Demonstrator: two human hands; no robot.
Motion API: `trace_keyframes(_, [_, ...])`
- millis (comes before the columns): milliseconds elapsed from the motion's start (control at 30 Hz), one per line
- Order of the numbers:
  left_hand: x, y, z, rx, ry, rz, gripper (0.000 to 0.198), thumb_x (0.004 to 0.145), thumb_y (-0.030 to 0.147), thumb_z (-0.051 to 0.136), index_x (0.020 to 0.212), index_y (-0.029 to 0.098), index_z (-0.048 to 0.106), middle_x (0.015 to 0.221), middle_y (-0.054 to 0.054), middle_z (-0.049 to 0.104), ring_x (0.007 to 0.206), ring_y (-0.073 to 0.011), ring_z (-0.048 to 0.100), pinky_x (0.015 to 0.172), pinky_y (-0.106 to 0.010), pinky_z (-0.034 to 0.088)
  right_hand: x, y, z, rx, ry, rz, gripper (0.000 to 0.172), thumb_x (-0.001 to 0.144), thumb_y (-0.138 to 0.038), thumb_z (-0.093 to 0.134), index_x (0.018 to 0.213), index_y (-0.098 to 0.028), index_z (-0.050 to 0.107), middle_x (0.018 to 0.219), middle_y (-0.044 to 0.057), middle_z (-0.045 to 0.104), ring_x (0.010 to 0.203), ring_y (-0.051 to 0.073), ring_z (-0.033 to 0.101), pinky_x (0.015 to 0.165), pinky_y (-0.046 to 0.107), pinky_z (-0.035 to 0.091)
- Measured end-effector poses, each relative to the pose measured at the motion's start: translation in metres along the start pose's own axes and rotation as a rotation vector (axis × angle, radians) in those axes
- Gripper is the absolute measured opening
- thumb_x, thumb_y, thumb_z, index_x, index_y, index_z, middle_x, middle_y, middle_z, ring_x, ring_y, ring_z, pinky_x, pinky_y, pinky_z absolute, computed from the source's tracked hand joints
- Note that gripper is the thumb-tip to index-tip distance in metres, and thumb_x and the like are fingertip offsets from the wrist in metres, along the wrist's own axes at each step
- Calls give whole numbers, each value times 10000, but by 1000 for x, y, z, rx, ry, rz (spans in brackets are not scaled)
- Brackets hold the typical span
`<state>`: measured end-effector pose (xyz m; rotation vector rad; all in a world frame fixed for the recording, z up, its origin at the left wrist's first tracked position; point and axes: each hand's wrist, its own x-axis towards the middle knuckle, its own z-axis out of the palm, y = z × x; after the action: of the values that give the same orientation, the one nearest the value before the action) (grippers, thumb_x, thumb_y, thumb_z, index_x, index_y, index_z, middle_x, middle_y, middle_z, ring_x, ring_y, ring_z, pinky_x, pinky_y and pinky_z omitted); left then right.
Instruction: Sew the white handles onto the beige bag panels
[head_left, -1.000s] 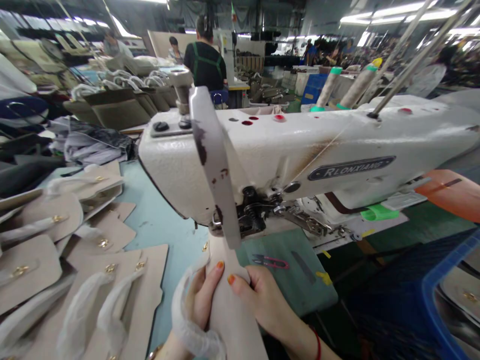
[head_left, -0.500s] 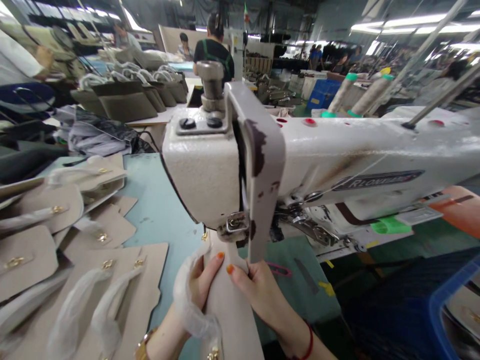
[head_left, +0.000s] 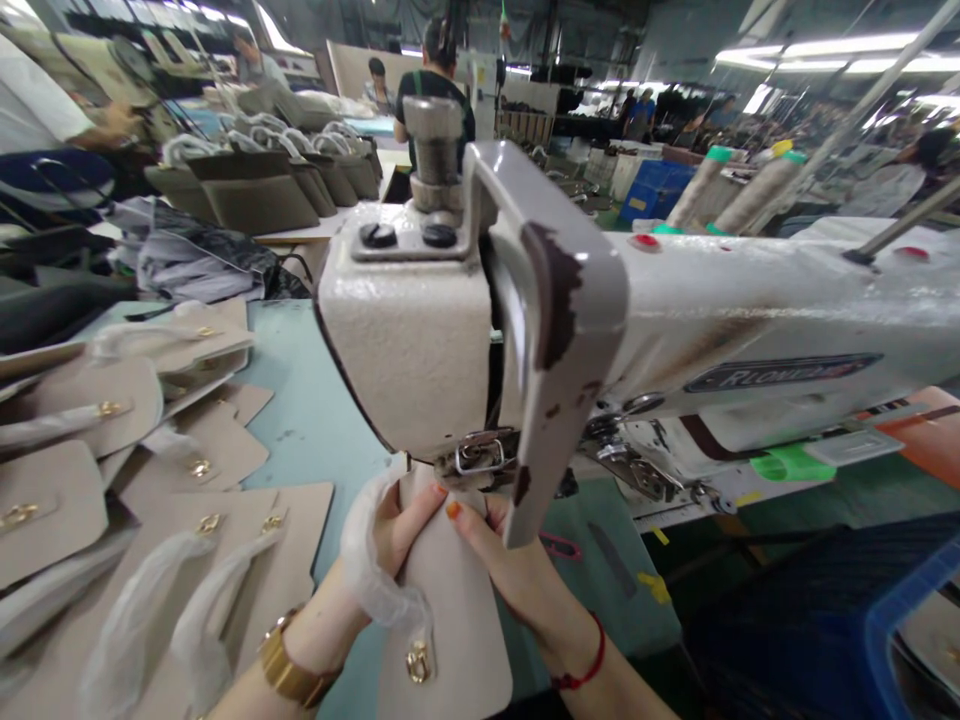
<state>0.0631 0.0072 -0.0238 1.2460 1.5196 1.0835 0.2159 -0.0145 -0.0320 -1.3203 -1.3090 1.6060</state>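
Both hands hold a beige bag panel under the head of a white sewing machine. My left hand grips its left edge, thumb on top. My right hand pinches the right edge, thumb on top and fingers partly hidden behind the machine's grey lever arm. A plastic-wrapped handle loops over my left wrist and joins the panel at a gold buckle. The panel's far end lies at the machine's foot, where the needle is hidden.
More beige panels with wrapped handles lie on the pale green table at left. Right of my hands are a pink-handled tool and yellow scraps. A blue crate stands at lower right. People work in the background.
Both hands have pushed the panel forward under the machine head, bringing its rounded near end and gold buckle into fuller view. The grey lever arm appears shifted right as the view moved.
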Motion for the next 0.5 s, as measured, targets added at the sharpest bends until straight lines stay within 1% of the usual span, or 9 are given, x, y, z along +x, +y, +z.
trace_keyframes(67, [5, 0, -1, -8, -15, 30, 225, 707, 432, 674, 801, 230, 704, 919, -43, 738, 989, -306, 642, 964, -372, 476, 2, 1, 0, 42, -1, -10, 469, 851, -577, 527, 810, -118, 608, 727, 25, 551, 673, 113, 459, 563, 193, 353])
trace_keyframes(167, [12, -2, -2, -52, -65, 37, 311, 701, 438, 678, 915, 215, 715, 999, -58, 738, 1007, -310, 640, 968, -382, 472, 6, 2, 1, 87, -18, -24, 485, 840, -601, 537, 768, -126, 597, 693, 22, 540, 685, 120, 475, 563, 193, 354])
trace_keyframes(267, [20, -3, -4, -71, -139, 66, 318, 711, 451, 669, 894, 197, 728, 962, -78, 742, 1033, -326, 634, 990, -415, 455, 9, 5, 2, 90, -35, -13, 520, 825, -638, 535, 717, -131, 578, 655, 23, 529, 682, 126, 486, 551, 194, 350])
trace_keyframes(400, [27, -2, -7, -30, -134, 114, 310, 687, 444, 699, 852, 184, 736, 900, -88, 748, 1069, -348, 617, 1042, -452, 407, 10, 6, 2, 66, -19, 21, 563, 804, -682, 529, 709, -129, 573, 645, 30, 531, 669, 130, 490, 533, 195, 346])
trace_keyframes(467, [28, -1, -9, -65, -147, 79, 316, 671, 431, 724, 871, 186, 736, 915, -84, 751, 1075, -347, 621, 1042, -442, 416, 7, 4, 0, 37, -2, 25, 567, 795, -687, 538, 701, -128, 572, 640, 29, 529, 668, 132, 493, 532, 194, 349])
trace_keyframes(500, [27, -1, -10, -95, -164, 51, 330, 675, 425, 727, 907, 191, 735, 945, -80, 751, 1069, -342, 630, 1022, -430, 441, 5, 2, -2, 18, 15, 20, 561, 793, -680, 548, 692, -128, 568, 640, 27, 527, 668, 131, 494, 533, 192, 350])
